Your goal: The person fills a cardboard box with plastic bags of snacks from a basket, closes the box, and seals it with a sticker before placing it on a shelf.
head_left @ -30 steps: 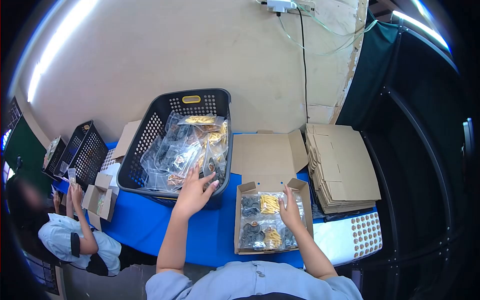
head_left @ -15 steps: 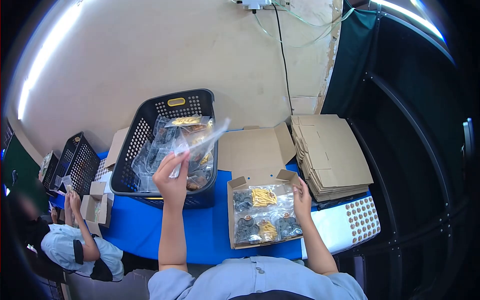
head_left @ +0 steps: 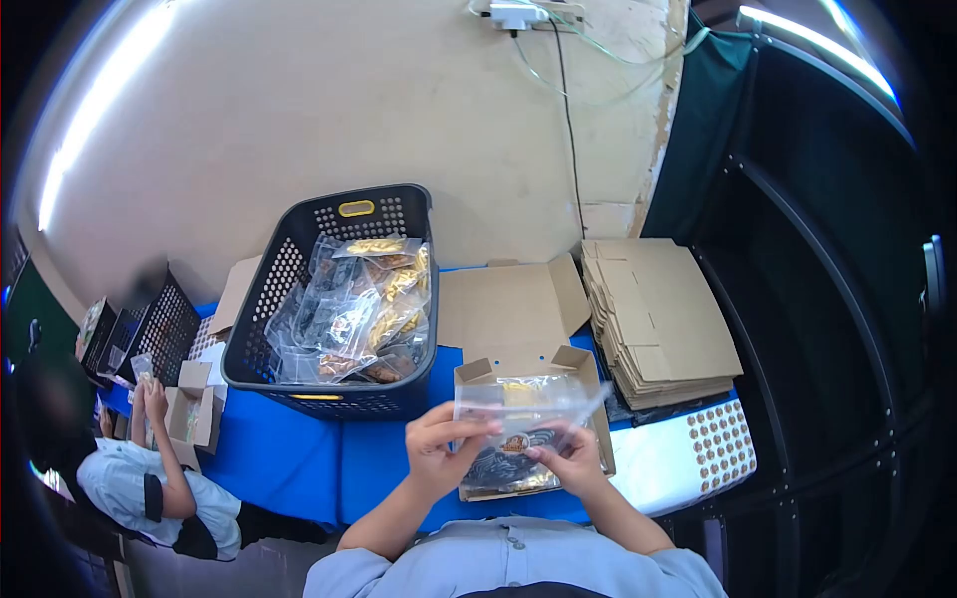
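Observation:
A clear plastic bag (head_left: 513, 464) with dark coiled pieces and a round sticker on it is held up between my two hands. My left hand (head_left: 441, 450) pinches the bag on its left side. On the right, my right hand (head_left: 573, 460) grips it near the sticker with thumb and fingers. Directly beneath is an open cardboard box (head_left: 606, 437), its lid raised at the back. Bags with yellow pieces show inside the box, partly hidden by the held bag. Left of the box stands a dark perforated basket (head_left: 261, 344) heaped with filled clear bags (head_left: 344, 309).
A stack of flattened cardboard boxes (head_left: 663, 314) lies at right, beside a sheet of round stickers (head_left: 720, 444). A co-worker (head_left: 164, 488) at far left handles a small packet near another open box (head_left: 207, 424) and dark basket (head_left: 169, 324). Blue cloth (head_left: 284, 453) covers the table.
My left hand has moved from over the basket down to the box, bringing a clear bag. My right hand has left the box's right edge and now grips that bag too.

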`<move>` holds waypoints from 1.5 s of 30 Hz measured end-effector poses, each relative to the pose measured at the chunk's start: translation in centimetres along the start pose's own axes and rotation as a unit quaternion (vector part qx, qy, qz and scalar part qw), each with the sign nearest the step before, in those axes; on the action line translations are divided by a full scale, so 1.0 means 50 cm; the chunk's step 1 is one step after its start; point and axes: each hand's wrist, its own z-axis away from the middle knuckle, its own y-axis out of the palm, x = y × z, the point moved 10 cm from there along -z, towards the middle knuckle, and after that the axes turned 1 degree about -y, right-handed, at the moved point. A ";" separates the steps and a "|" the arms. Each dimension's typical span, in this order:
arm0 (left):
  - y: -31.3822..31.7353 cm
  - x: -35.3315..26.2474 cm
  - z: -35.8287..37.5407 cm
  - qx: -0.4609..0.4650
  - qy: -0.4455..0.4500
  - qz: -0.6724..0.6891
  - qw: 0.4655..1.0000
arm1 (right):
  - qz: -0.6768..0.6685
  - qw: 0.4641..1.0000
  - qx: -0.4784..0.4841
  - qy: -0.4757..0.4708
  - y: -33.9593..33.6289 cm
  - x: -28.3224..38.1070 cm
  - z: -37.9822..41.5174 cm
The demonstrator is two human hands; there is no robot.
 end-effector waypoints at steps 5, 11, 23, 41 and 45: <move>0.033 0.064 0.061 -0.156 -0.196 0.265 0.931 | -0.047 0.993 -0.079 0.070 -0.007 -0.032 0.003; 0.064 0.170 0.183 -0.052 -0.413 0.243 0.876 | 0.070 0.990 -0.031 0.115 0.022 -0.075 -0.002; -0.020 0.159 0.288 -0.091 -0.406 0.167 0.894 | -0.006 0.983 0.015 0.182 0.134 -0.192 -0.018; -0.066 0.136 0.333 -0.087 -0.449 0.053 0.888 | 0.043 0.991 0.039 0.122 0.197 -0.171 -0.021; -0.051 0.146 0.336 -0.086 -0.459 0.102 0.878 | 0.093 0.985 0.036 0.141 0.170 -0.181 -0.015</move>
